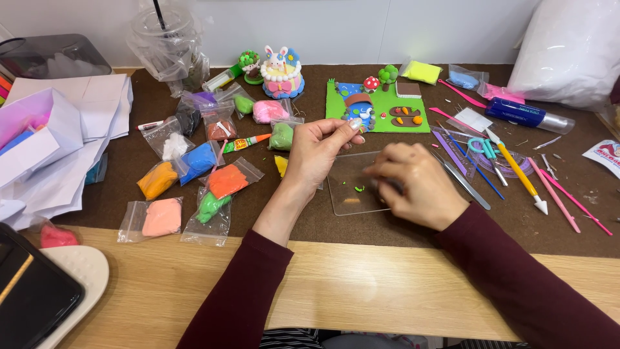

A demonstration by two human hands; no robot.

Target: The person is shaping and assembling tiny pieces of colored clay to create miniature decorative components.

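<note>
Two hands over one clear acrylic sheet (349,187) mid-worktop. Left hand (316,155) pinches sheet's top edge; right hand (413,184) curled, fingers pressing its right side. About eleven clay bags (213,178) left, tools (516,174) right; bare wood strip (361,284) nearside.

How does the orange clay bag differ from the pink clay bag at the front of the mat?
The orange clay bag holds vivid orange clay; the pink clay bag holds pale salmon pink clay. The orange one lies farther back, nearer the left hand; the pink one lies at the mat's front edge. Both are small clear plastic bags, lying flat.
</note>
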